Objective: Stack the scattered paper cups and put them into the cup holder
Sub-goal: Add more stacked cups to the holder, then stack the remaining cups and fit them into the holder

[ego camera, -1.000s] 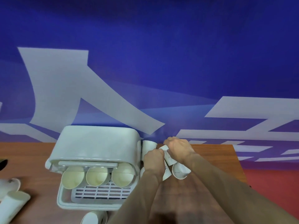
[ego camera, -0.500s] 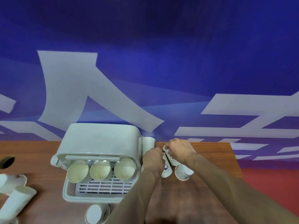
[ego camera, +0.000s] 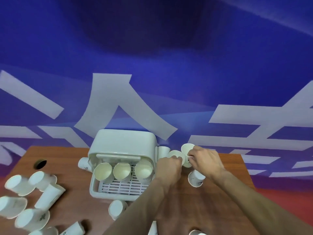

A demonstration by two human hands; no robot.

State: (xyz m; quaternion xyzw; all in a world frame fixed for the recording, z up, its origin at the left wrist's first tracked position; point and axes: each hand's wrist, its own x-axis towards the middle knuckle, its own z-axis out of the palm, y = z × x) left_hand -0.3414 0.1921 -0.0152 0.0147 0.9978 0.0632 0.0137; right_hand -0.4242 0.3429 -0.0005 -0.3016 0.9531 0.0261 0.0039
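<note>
Crowding the cup holder (ego camera: 123, 143)'s right wall, one paper cup (ego camera: 175, 154) was gripped by the left hand (ego camera: 167, 168), a second cup (ego camera: 187, 149) got pinched at its rim by the right hand (ego camera: 205, 159), with the table (ego camera: 220, 200)'s far edge close behind.

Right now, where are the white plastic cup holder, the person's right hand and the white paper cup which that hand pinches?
White plastic cup holder (ego camera: 123, 141): head view, domed top.
Right hand (ego camera: 205, 158): head view, back of hand.
White paper cup it pinches (ego camera: 187, 148): head view, open mouth.
</note>
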